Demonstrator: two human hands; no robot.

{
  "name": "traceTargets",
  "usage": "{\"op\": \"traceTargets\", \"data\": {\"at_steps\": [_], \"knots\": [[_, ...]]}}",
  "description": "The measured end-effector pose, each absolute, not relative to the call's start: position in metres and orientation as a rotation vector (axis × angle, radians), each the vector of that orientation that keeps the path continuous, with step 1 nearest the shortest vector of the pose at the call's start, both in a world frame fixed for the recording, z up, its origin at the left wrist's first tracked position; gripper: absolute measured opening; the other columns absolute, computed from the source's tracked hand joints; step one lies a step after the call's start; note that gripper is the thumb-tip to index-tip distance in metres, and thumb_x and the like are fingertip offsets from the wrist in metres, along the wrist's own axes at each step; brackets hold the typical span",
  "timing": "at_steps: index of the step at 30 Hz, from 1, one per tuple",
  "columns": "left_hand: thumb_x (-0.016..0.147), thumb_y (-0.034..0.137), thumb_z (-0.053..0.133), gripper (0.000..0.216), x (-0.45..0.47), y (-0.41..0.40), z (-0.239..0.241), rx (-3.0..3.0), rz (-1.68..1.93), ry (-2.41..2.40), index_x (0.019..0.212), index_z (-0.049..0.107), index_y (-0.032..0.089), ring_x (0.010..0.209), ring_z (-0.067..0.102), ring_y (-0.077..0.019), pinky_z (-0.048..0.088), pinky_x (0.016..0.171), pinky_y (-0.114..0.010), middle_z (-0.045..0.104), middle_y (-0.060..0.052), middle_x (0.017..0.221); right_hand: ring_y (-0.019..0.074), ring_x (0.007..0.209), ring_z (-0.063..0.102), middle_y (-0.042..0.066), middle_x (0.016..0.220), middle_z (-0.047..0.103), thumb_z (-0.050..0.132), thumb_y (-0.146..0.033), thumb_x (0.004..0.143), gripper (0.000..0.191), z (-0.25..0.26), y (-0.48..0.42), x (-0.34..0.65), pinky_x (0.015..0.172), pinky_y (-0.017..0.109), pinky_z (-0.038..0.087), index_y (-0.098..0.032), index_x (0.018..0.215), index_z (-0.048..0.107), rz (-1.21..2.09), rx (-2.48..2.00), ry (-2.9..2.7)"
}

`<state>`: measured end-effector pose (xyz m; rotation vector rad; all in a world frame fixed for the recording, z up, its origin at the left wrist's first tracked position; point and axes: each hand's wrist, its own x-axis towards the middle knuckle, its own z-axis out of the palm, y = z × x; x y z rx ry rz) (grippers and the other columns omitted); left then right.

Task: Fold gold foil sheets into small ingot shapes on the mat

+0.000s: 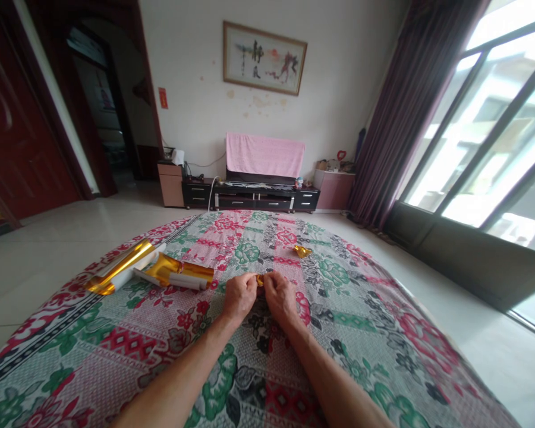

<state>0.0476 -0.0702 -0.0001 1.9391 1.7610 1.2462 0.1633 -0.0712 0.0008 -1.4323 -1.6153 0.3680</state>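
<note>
My left hand (241,294) and my right hand (279,293) meet over the middle of the flowered cloth (249,380), both with fingers closed. Between their fingertips they pinch a small piece of gold foil (260,279); most of it is hidden by the fingers. Beyond my right hand lies a crumpled gold foil piece (302,251), touched by neither hand. To the left of my left hand rest a curled gold foil sheet with a white underside (178,270) and a longer gold foil roll (125,264).
The cloth covers a broad rounded surface in front of me. Past its far edge stands a low black cabinet (254,199) with a pink towel (265,154) draped above it. A purple curtain (405,107) and windows are on the right, a dark red door (22,131) on the left.
</note>
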Motion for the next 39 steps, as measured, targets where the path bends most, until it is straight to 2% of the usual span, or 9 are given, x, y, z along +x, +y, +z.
{"op": "traceTargets", "data": {"at_steps": [8, 21, 39], "knots": [[0.080, 0.020, 0.043, 0.027, 0.0467, -0.0699, -0.0003, 1.902, 1.278, 1.742, 0.086, 0.070, 0.018, 0.075, 0.065, -0.0148, 0.046, 0.070, -0.021, 0.071, -0.007, 0.079, 0.0126, 0.056, 0.057, 0.002, 0.064, 0.066, 0.045, -0.032, 0.078, 0.026, -0.0005, -0.0698, 0.1632, 0.054, 0.020, 0.037, -0.017, 0.074, 0.066, 0.426, -1.411, -1.604], [0.080, 0.019, 0.042, 0.029, 0.0501, -0.0715, 0.0000, 1.923, 1.258, 1.768, 0.090, 0.069, 0.017, 0.081, 0.065, -0.0168, 0.046, 0.072, -0.022, 0.071, -0.008, 0.086, 0.0119, 0.054, 0.055, 0.001, 0.060, 0.063, 0.044, -0.031, 0.078, 0.027, 0.0034, -0.0726, 0.1641, 0.053, 0.020, 0.035, -0.016, 0.070, 0.065, 0.406, -1.416, -1.596], [0.082, 0.019, 0.040, 0.029, 0.0501, -0.0739, 0.0025, 1.973, 1.175, 1.809, 0.087, 0.069, 0.017, 0.077, 0.064, -0.0162, 0.044, 0.069, -0.022, 0.071, -0.008, 0.080, 0.0110, 0.052, 0.053, 0.000, 0.058, 0.062, 0.043, -0.030, 0.077, 0.028, 0.0030, -0.0724, 0.1655, 0.051, 0.019, 0.034, -0.015, 0.068, 0.065, 0.412, -1.413, -1.607]]}}
